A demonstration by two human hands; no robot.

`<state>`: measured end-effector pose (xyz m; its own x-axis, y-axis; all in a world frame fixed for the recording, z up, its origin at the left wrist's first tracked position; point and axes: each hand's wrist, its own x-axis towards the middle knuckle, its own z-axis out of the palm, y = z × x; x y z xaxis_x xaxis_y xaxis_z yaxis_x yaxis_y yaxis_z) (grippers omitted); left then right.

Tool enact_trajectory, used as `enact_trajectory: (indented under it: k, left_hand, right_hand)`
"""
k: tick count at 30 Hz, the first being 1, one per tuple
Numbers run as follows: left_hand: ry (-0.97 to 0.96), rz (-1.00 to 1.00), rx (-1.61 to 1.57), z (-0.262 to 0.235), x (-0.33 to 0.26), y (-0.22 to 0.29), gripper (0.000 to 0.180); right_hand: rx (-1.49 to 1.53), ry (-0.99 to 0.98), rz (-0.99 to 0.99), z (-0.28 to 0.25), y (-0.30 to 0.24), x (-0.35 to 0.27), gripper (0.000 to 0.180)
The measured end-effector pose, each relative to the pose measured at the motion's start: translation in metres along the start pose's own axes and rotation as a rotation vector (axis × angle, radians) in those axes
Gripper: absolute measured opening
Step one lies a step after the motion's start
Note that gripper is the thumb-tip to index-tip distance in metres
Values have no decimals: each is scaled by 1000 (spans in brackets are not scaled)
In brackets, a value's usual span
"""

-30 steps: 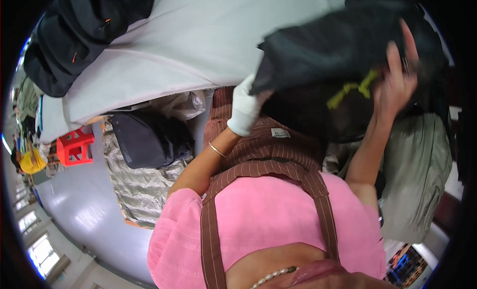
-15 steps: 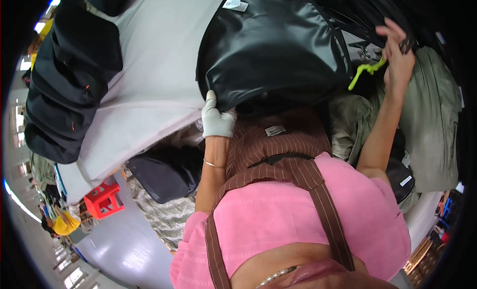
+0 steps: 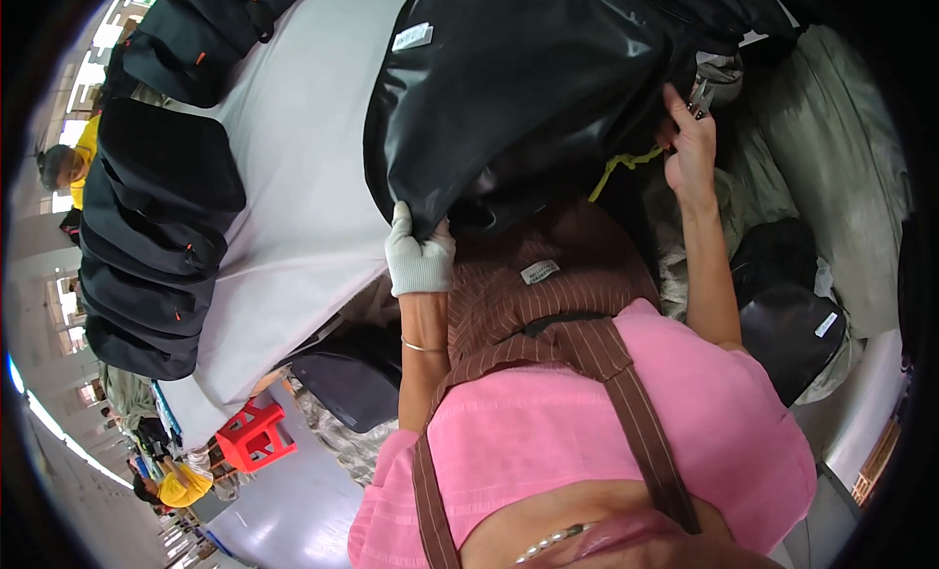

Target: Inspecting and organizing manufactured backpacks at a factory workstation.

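Observation:
A glossy black bag (image 3: 509,90) with a small white label (image 3: 412,37) lies in front of me, its near edge folded. My left hand (image 3: 421,256), in a white glove, is closed on its near left corner, thumb on top. My bare right hand (image 3: 693,148) is at the bag's right edge, fingers curled around small metal thread snips (image 3: 700,103) that are partly hidden. From this hand hangs a bright yellow-green cord (image 3: 626,162). Whether its fingertips also grip the bag's edge is hard to see.
Several black bags (image 3: 161,246) stand in a row on the white-covered table (image 3: 293,129). Grey-green fabric (image 3: 831,178) and another black bag (image 3: 792,339) lie at my right. A dark bag (image 3: 357,378) sits below the table edge, near a red stool (image 3: 254,437). People in yellow are at far left.
My right hand with the snips has come down and left, to the bag's right edge. My left hand has kept its hold on the corner, and the bag has shifted slightly left.

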<state>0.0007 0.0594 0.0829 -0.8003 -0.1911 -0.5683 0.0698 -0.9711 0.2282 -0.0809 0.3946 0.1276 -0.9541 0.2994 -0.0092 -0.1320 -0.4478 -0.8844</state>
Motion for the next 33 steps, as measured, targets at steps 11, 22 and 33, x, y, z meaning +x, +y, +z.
enact_trajectory:
  k: [11, 22, 33]
  left_hand:
    - [-530, 915, 1553, 79, -65, 11, 55]
    - [-516, 1211, 1630, 136, -37, 20, 28]
    - [-363, 1078, 1377, 133, -12, 46, 46]
  right_hand:
    - [-158, -244, -280, 66, -23, -25, 33]
    - [-83, -242, -323, 65, -35, -15, 36]
    - [-225, -243, -393, 69, -29, -9, 32]
